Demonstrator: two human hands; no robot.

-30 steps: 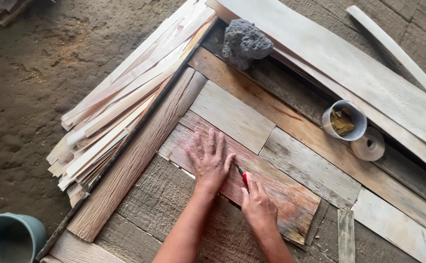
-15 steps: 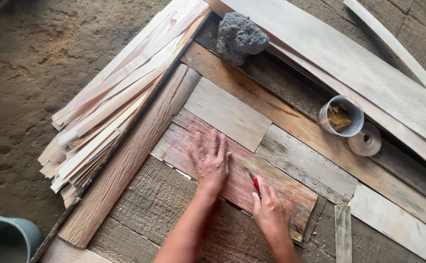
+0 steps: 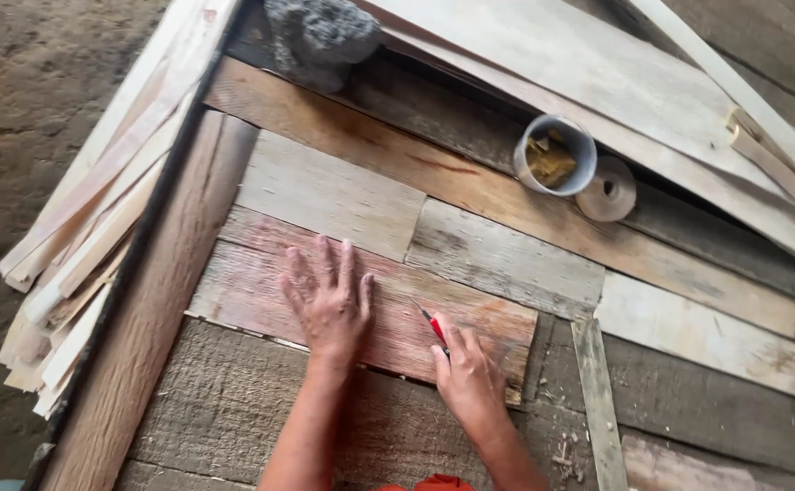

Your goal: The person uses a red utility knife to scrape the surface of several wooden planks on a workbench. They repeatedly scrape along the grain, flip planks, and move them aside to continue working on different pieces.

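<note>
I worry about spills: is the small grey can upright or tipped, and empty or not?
Upright: the grey can shows its open mouth, with yellowish-brown contents inside; its round lid lies beside it.

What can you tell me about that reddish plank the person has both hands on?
The reddish plank is a flat, weathered board, pinkish red with grey streaks and an orange-brown patch near its right end. It lies flat and slightly slanted among other old boards, its upper edge against two paler grey boards. The left hand lies spread, palm down, on its middle. The right hand rests near its lower edge, holding a red-handled tool with the tip on the wood. The right end looks chipped.
</note>
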